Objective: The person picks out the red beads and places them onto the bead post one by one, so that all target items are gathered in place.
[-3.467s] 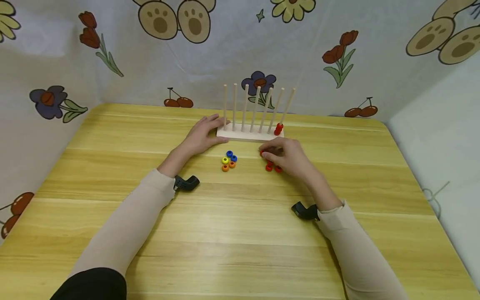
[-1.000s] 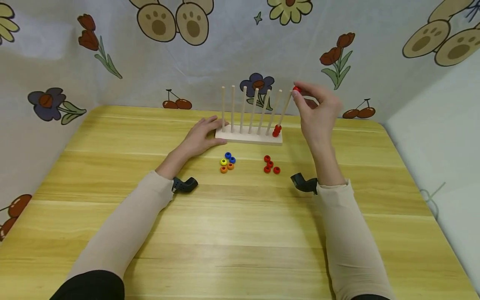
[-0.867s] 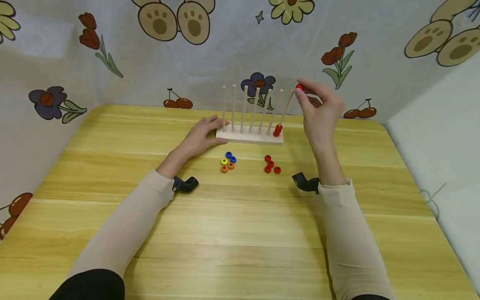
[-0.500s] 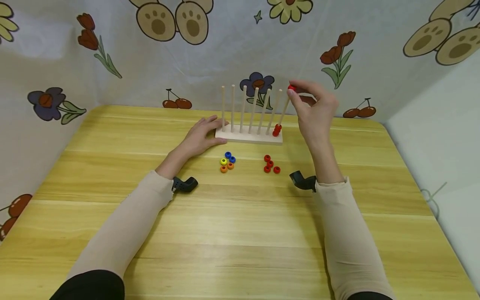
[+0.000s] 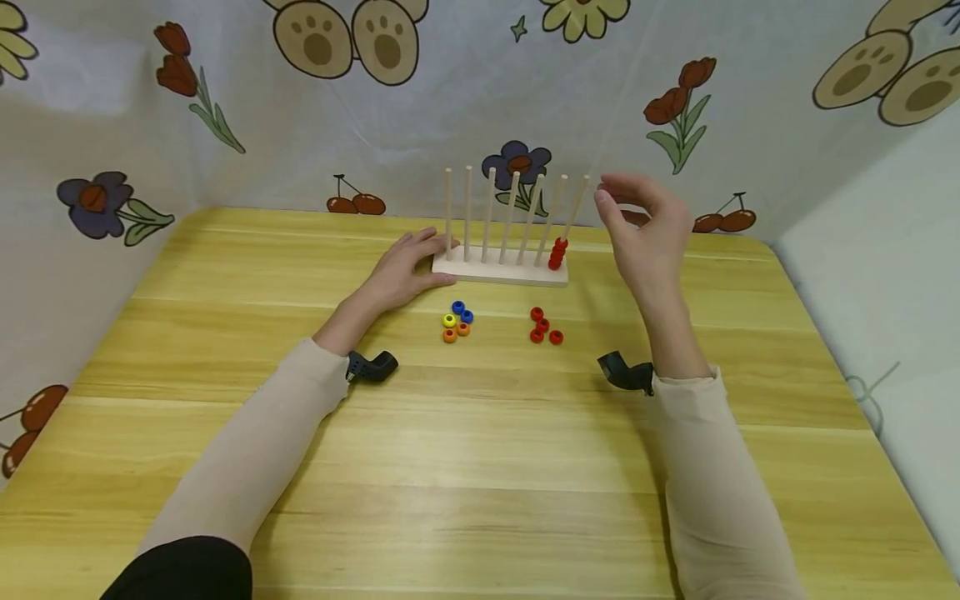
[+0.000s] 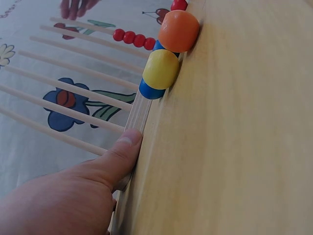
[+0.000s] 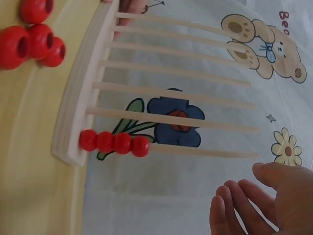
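Observation:
A pale wooden peg rack [image 5: 498, 268] with several upright rods stands toward the back of the table. My left hand [image 5: 405, 271] holds the left end of its base, thumb [image 6: 122, 149] along the front edge and fingers behind. On the rightmost rod sits a stack of several red beads [image 7: 114, 142]. Just right of that rod's top, my right hand [image 5: 648, 233] is raised, with nothing between its parted thumb and fingers. Loose red beads [image 5: 542, 325] lie in front of the rack's right end. Two blue beads [image 5: 458, 307], a yellow bead [image 5: 449, 320] and two orange beads [image 5: 463, 329] cluster further left.
The wood-grain table [image 5: 480, 467] meets a patterned cloth backdrop [image 5: 300, 133] just behind the rack. At the right is a plain white surface [image 5: 885, 275]. Each wrist carries a black camera mount, the left mount [image 5: 372, 367] and the right mount [image 5: 626, 372].
My right hand took a red bead from the loose group, raised it to the rightmost rod's top and let go. That stack is now taller, and the hand has drawn right. The left hand stays put.

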{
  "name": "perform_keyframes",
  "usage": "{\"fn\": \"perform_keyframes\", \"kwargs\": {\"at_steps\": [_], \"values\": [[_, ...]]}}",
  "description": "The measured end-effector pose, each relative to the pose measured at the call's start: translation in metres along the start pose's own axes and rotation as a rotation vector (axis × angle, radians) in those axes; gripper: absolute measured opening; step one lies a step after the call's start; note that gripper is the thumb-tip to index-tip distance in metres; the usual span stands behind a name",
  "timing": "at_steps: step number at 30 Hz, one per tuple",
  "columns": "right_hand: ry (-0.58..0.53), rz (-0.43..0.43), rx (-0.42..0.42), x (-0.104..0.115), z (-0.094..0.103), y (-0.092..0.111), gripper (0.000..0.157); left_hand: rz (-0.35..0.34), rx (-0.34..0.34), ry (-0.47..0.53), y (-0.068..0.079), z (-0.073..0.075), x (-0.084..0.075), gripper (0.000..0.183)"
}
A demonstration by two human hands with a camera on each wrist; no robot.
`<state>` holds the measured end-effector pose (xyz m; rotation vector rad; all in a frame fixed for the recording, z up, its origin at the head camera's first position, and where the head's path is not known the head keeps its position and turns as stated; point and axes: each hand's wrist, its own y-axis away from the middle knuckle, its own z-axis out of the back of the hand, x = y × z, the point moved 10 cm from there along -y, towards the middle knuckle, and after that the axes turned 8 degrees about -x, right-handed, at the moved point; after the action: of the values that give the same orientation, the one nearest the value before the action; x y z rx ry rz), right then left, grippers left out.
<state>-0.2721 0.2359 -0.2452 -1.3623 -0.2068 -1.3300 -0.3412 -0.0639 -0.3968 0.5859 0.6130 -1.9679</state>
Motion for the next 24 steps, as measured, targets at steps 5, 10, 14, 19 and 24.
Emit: {"fn": "perform_keyframes", "kwargs": {"at_steps": [5, 10, 14, 19, 24], "values": [[0.062, -0.021, 0.063, -0.024, 0.002, 0.008, 0.028, -0.001, -0.004, 0.001, 0.000, 0.001, 0.000, 0.063], [0.094, -0.021, 0.146, -0.033, -0.001, 0.021, 0.030, 0.005, -0.006, 0.007, 0.001, 0.002, 0.001, 0.062], [0.108, -0.015, 0.208, -0.039, -0.005, 0.031, 0.027, 0.009, -0.006, 0.008, 0.001, 0.002, 0.000, 0.063], [0.114, -0.001, 0.285, -0.046, -0.011, 0.042, 0.025, 0.004, -0.009, -0.001, 0.001, 0.003, -0.002, 0.062], [0.098, 0.002, 0.340, -0.049, -0.018, 0.048, 0.026, -0.001, -0.002, -0.004, 0.000, 0.002, -0.003, 0.062]]}}
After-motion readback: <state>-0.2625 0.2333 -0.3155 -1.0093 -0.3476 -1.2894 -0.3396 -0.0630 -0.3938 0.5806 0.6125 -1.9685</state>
